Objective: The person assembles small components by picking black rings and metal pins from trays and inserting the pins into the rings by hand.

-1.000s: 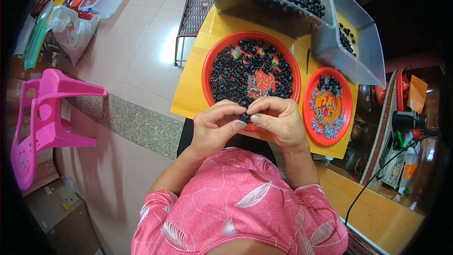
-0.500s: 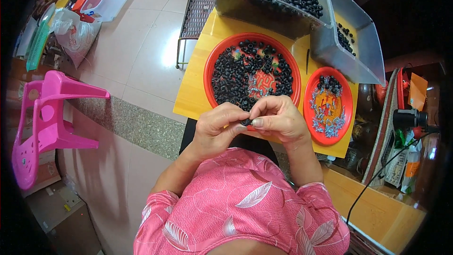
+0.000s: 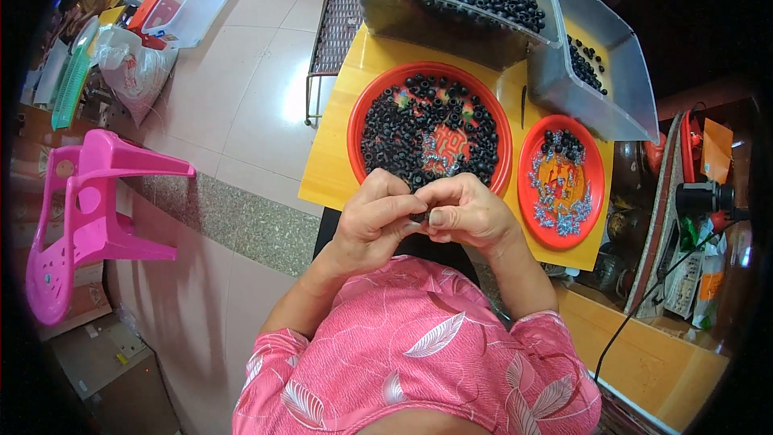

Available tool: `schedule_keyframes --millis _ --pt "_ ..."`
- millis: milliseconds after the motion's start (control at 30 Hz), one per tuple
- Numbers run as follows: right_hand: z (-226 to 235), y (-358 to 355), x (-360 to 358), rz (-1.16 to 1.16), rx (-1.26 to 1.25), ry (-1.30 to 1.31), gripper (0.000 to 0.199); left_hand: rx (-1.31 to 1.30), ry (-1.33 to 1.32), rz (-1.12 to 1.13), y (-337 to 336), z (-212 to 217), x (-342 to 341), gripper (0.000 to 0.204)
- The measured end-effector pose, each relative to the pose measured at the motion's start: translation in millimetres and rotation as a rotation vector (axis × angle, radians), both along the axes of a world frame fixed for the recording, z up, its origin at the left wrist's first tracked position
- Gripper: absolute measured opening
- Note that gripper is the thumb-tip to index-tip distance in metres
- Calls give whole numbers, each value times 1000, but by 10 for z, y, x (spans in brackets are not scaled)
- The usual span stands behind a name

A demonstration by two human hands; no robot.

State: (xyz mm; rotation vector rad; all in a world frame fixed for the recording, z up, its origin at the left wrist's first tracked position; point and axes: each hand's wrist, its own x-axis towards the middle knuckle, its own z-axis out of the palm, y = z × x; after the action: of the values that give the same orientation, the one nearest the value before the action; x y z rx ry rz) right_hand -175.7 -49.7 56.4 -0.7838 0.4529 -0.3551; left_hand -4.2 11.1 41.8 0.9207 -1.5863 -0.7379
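Note:
My left hand and my right hand meet in front of my chest, fingertips touching. Between them they pinch a small black round piece, mostly covered by the fingers. Just beyond the hands, a large red round tray carries many small black bead-like pieces with holes, along with some silvery bits. To its right lies a smaller red oval plate. It bears small silvery metal pieces and a cluster of black pieces at its far end.
Both trays rest on a yellow tabletop. A clear bin heaped with black pieces stands behind, beside a second bin holding fewer. A thin dark stick lies between. A pink plastic stool is at left; a black cable hangs at right.
Both hands remain together at nearly the same spot. The fingers have closed further round the black piece, which shows less now. The whole view has shifted slightly.

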Motion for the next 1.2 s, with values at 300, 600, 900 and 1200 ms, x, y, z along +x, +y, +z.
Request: schedule_keyframes --millis 300,600,900,1200 --pt "-170 36 -42 -96 -15 -35 19 -1 -75 -40 -64 -16 -67 28" --pt "297 -308 -396 -449 -548 463 21 -121 -527 332 -858 -164 309 27" --pt "577 -1516 -1366 -1004 -1210 1078 29 -135 -926 390 -1385 -251 304 14" --pt "105 -614 -555 -643 -1560 890 22 -112 -836 381 -1373 -377 343 10"
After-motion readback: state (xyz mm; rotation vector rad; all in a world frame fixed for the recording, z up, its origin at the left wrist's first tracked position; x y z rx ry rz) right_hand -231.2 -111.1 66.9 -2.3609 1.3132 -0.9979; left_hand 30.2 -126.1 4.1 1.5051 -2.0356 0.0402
